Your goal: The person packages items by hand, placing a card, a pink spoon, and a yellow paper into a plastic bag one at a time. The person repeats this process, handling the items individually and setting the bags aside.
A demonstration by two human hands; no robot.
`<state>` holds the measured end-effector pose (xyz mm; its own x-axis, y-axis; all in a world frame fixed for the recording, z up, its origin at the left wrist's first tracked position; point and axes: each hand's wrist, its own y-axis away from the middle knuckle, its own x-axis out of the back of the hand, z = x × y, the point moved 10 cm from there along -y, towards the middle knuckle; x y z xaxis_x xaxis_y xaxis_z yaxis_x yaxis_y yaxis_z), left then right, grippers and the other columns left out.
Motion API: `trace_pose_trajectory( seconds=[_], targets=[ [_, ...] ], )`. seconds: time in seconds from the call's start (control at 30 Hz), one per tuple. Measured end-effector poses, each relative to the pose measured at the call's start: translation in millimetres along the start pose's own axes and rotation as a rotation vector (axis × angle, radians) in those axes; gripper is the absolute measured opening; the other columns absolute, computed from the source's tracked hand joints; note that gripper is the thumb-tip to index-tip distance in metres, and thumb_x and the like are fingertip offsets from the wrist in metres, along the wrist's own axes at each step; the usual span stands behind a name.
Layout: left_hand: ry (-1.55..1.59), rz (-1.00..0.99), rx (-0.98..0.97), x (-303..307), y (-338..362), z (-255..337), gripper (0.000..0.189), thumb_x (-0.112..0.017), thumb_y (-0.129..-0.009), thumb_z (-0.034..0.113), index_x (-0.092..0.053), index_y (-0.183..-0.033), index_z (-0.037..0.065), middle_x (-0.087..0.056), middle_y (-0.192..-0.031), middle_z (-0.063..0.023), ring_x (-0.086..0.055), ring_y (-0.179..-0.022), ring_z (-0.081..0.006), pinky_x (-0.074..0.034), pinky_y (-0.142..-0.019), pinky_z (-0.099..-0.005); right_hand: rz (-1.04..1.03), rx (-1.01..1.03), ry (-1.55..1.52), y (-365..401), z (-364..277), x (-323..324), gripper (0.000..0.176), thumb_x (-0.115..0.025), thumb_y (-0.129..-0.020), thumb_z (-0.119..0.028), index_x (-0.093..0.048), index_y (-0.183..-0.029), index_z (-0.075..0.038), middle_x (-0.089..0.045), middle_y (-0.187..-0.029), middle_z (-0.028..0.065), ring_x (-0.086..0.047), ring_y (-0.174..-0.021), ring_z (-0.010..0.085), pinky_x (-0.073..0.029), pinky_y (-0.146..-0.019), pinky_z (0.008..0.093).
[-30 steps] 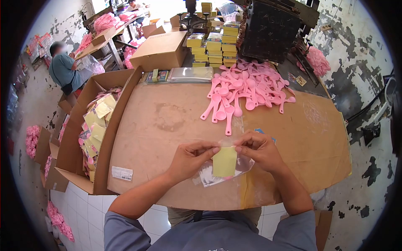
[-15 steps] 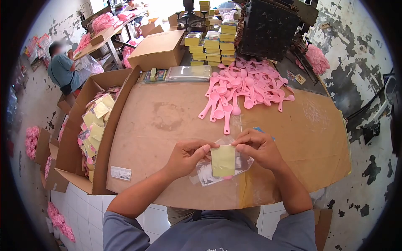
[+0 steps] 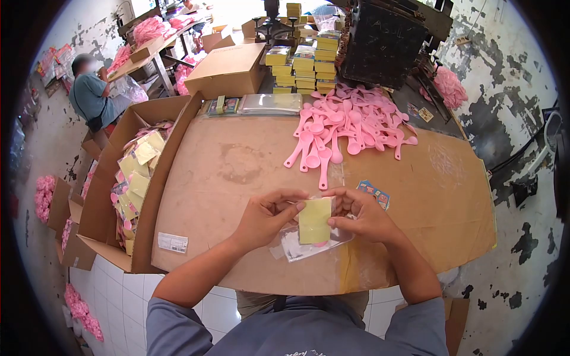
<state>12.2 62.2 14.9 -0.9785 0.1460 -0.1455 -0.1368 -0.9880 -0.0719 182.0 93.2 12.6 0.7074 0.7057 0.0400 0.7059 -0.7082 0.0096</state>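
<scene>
A yellow card (image 3: 315,222) in a clear bag is held upright between my two hands near the table's front edge. The fingers of my left hand (image 3: 270,217) pinch its left side, and my right hand (image 3: 363,216) pinches its right side. A bit of pink shows under the card's lower edge. Beneath it lie clear plastic bags (image 3: 297,248). Just behind my right hand is a blue printed card (image 3: 375,193), partly covered. Farther back sits a heap of pink spoons (image 3: 356,121).
An open cardboard box (image 3: 168,169) with packed yellow cards stands at the left. Behind the table are a closed box (image 3: 222,68), stacks of yellow cards (image 3: 304,64) and a dark machine (image 3: 385,44). A seated person (image 3: 92,98) is at the far left.
The fingers of both hands have shifted along the card's sides, and the card has risen slightly. More of the blue printed card shows beside my right hand.
</scene>
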Motion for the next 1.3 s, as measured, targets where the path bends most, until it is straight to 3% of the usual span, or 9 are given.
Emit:
trace_pose_trajectory(
  seconds=[0.07, 0.27, 0.37, 0.53, 0.73, 0.9, 1.13, 1.23, 1.3],
  targets=[
    [0.116, 0.089, -0.053, -3, 1, 11, 0.025, -0.067, -0.102, 0.009, -0.066, -0.122, -0.005, -0.075, -0.091, -0.0062, -0.071, -0.08, -0.0088, -0.059, -0.071, -0.0244, 0.009, -0.028, -0.014, -2, 8, 3, 0.047, -0.073, -0.094, -0.002, -0.054, -0.137, 0.003, -0.07, -0.115, 0.01, -0.068, -0.101, 0.0146, -0.055, -0.089, 0.03],
    [-0.103, -0.213, 0.114, -9, 1, -23, 0.026, -0.069, -0.101, 0.014, -0.065, -0.121, -0.003, -0.072, -0.099, -0.0072, -0.069, -0.082, -0.0096, -0.058, -0.067, -0.0268, 0.167, 0.108, -0.033, 2, -22, 10, 0.042, -0.071, -0.095, -0.002, -0.057, -0.135, 0.003, -0.071, -0.112, 0.0085, -0.068, -0.102, 0.0142, -0.054, -0.088, 0.0297],
    [-0.127, -0.041, 0.094, 22, -3, 8, 0.023, -0.066, -0.101, 0.012, -0.065, -0.12, -0.001, -0.073, -0.102, -0.0082, -0.072, -0.086, -0.0142, -0.06, -0.069, -0.0286, 0.224, 0.144, 0.158, 7, -34, 30, 0.04, -0.071, -0.096, -0.006, -0.061, -0.134, 0.0, -0.072, -0.113, 0.0068, -0.067, -0.099, 0.0132, -0.053, -0.086, 0.0293],
    [0.372, 0.605, -0.46, 124, 14, 85, 0.043, -0.056, -0.108, 0.03, -0.051, -0.14, 0.003, -0.065, -0.128, -0.0103, -0.07, -0.106, -0.0208, -0.058, -0.088, -0.0324, 0.343, 0.133, 0.539, 28, -53, 79, 0.037, -0.074, -0.092, -0.012, -0.067, -0.128, -0.003, -0.07, -0.112, 0.0081, -0.066, -0.095, 0.0153, -0.052, -0.084, 0.0316],
    [-0.156, 0.194, -0.126, 61, -13, 13, 0.033, -0.066, -0.099, 0.018, -0.066, -0.129, 0.007, -0.068, -0.123, -0.0049, -0.067, -0.092, -0.0132, -0.051, -0.081, -0.0267, 0.46, 0.077, 1.098, 43, -43, 106, 0.038, -0.078, -0.085, -0.013, -0.07, -0.119, 0.0, -0.066, -0.108, 0.0131, -0.065, -0.099, 0.026, -0.052, -0.086, 0.038],
    [-1.012, -0.056, -0.378, -25, 4, 7, 0.03, -0.084, -0.084, 0.023, -0.074, -0.108, 0.009, -0.062, -0.091, -0.0069, -0.064, -0.084, -0.0213, -0.051, -0.075, -0.0344, 0.392, -0.046, 0.944, 44, -21, 109, 0.033, -0.081, -0.081, -0.012, -0.072, -0.111, 0.0, -0.064, -0.102, 0.0123, -0.065, -0.098, 0.0287, -0.052, -0.087, 0.0404],
    [-0.8, -0.028, -0.24, -15, -2, 0, 0.016, -0.081, -0.085, 0.013, -0.07, -0.094, 0.006, -0.064, -0.099, -0.0085, -0.064, -0.082, -0.0207, -0.053, -0.069, -0.0331, 0.459, -0.092, 0.754, 44, -7, 128, 0.024, -0.078, -0.084, -0.005, -0.072, -0.107, 0.001, -0.062, -0.095, 0.0088, -0.064, -0.087, 0.0226, -0.052, -0.079, 0.0358],
    [-0.777, -0.03, -0.379, -16, -1, 14, 0.014, -0.076, -0.089, 0.006, -0.067, -0.101, 0.003, -0.066, -0.108, -0.0092, -0.065, -0.082, -0.0156, -0.054, -0.068, -0.0302, 0.529, -0.01, 0.762, 45, -15, 130, 0.019, -0.075, -0.086, -0.002, -0.072, -0.105, 0.001, -0.063, -0.095, 0.0082, -0.065, -0.084, 0.0202, -0.053, -0.077, 0.0331],
    [-0.519, -0.056, -0.129, -8, -5, -6, 0.018, -0.073, -0.093, 0.005, -0.064, -0.109, 0.003, -0.068, -0.108, -0.0085, -0.066, -0.085, -0.0137, -0.055, -0.072, -0.0295, 0.54, 0.086, 0.745, 45, -24, 126, 0.019, -0.074, -0.088, -0.001, -0.072, -0.106, 0.001, -0.065, -0.096, 0.008, -0.066, -0.084, 0.0181, -0.053, -0.076, 0.0313]
  ],
)
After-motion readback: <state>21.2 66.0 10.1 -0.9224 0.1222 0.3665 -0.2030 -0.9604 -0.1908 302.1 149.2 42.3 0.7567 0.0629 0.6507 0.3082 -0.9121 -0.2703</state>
